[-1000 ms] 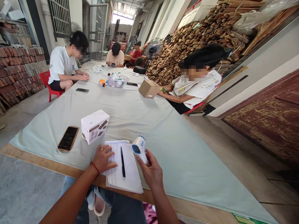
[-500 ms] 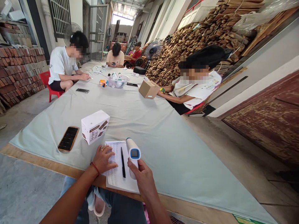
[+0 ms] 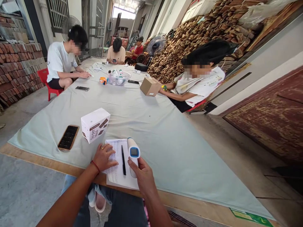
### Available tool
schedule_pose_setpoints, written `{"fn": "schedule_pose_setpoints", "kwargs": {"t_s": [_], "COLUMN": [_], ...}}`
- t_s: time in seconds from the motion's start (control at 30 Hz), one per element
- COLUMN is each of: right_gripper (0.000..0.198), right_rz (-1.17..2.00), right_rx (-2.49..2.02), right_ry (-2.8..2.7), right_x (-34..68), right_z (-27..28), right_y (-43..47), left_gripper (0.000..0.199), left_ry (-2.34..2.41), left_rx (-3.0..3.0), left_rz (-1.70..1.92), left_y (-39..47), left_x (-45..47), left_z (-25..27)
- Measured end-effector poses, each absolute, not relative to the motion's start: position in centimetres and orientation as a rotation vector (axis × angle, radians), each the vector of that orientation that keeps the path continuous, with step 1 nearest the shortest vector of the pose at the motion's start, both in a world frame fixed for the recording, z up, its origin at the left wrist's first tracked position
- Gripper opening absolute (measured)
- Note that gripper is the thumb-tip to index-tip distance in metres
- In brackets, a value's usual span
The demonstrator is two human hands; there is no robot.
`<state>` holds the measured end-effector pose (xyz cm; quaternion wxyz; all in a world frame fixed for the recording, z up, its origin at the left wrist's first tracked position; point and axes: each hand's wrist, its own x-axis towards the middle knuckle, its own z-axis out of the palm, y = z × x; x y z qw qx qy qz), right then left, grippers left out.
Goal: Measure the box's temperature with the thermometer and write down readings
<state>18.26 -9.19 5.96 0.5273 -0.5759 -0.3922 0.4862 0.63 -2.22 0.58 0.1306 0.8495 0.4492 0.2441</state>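
Observation:
My right hand [image 3: 142, 172] grips a white infrared thermometer [image 3: 133, 146] by its handle, above the right side of the paper. Its blue-rimmed screen faces me. With fingers spread, my left hand [image 3: 105, 157] rests on the left part of the paper [image 3: 115, 179], which carries rows of writing. A black pen [image 3: 123, 160] lies on the paper between my hands. Just beyond my left hand stands a white box [image 3: 96, 124] with brown print. To its left a phone [image 3: 68, 137] in an orange-brown case lies face up.
A clear plastic basin [image 3: 119, 78] with bottles stands farther back, beside an orange tape roll [image 3: 103, 80]. At the right edge a person [image 3: 201, 85] has hands at a cardboard box [image 3: 150, 86]. Other people sit around the cloth-covered table [image 3: 180, 157]. Another phone [image 3: 82, 88] lies at left.
The view has shifted slightly, so the table things sit a little higher and farther left. My right hand still holds the thermometer, and my left hand stays on the paper.

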Motion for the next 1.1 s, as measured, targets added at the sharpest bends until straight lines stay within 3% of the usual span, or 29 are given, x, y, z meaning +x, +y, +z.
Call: {"fn": "schedule_pose_setpoints", "kwargs": {"t_s": [0.17,0.37,0.7,0.77,0.87,0.97,1.1], "right_gripper": [0.075,0.05,0.042,0.042,0.043,0.045,0.045], "right_rz": [0.626,0.063,0.004,0.008,0.027,0.049,0.099], "right_rx": [-1.756,-2.072,-2.256,-2.272,-2.299,-2.345,-2.399], "right_ry": [-1.136,-1.534,-1.632,-1.652,-1.691,-1.739,-1.748], "right_x": [21.6,24.6,23.9,23.9,23.9,24.0,23.9], "right_z": [3.4,-0.3,-0.1,0.1,0.2,0.3,0.9], "right_y": [-7.4,-6.2,-6.3,-6.2,-6.0,-5.7,-5.4], "left_gripper": [0.047,0.047,0.04,0.027,0.013,0.035,0.085], "left_ry": [1.302,1.289,1.259,1.252,1.422,1.745,1.905], "left_rx": [2.456,2.458,2.453,2.415,2.196,1.823,1.465], "left_rz": [0.697,0.708,0.743,0.888,1.411,1.88,1.814], "left_y": [-2.2,-2.2,-2.2,-2.5,-2.6,-1.4,1.7], "left_x": [0.6,0.6,0.7,0.7,-0.1,-2.1,-5.4], "left_z": [0.7,0.7,0.7,0.8,1.1,1.5,2.0]}}
